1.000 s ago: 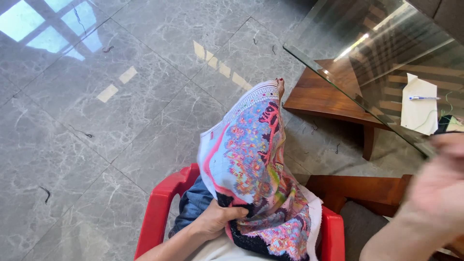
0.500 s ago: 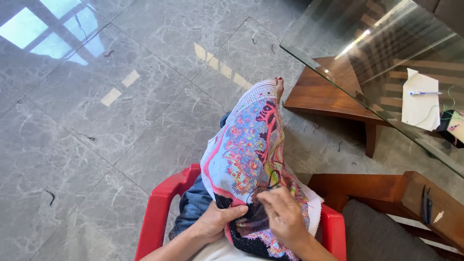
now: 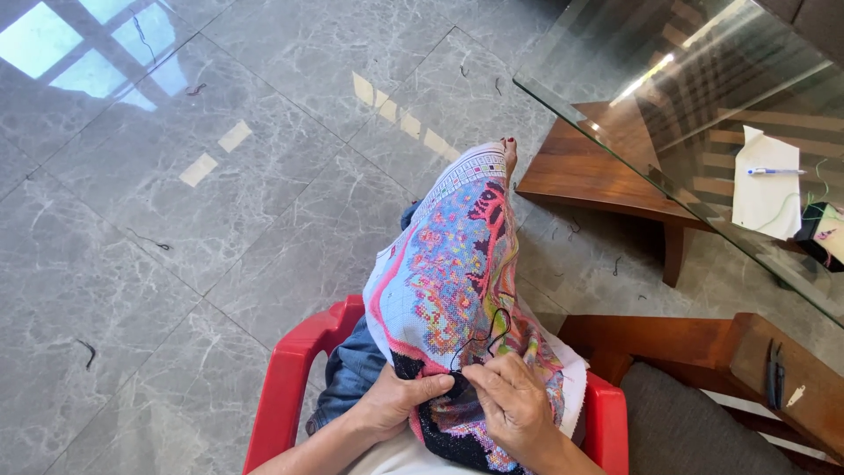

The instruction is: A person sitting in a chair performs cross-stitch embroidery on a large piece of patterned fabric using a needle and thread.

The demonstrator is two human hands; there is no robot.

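Head view, lower centre: left hand point(image 3: 397, 400) grips embroidered cloth point(image 3: 457, 273), right hand point(image 3: 514, 405) pinches black thread point(image 3: 492, 330), whose slack loop could snag or knot.

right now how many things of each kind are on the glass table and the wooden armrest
paper sheet: 1
pen: 1
thread bundle: 1
snips on the armrest: 1
total: 4

Grey marble floor point(image 3: 220, 202), thread scraps point(image 3: 86, 352) strewn about. Glass table point(image 3: 615, 105) at upper right, bearing white paper point(image 3: 763, 189) and pen point(image 3: 775, 171). Red chair point(image 3: 290, 387) at bottom centre.
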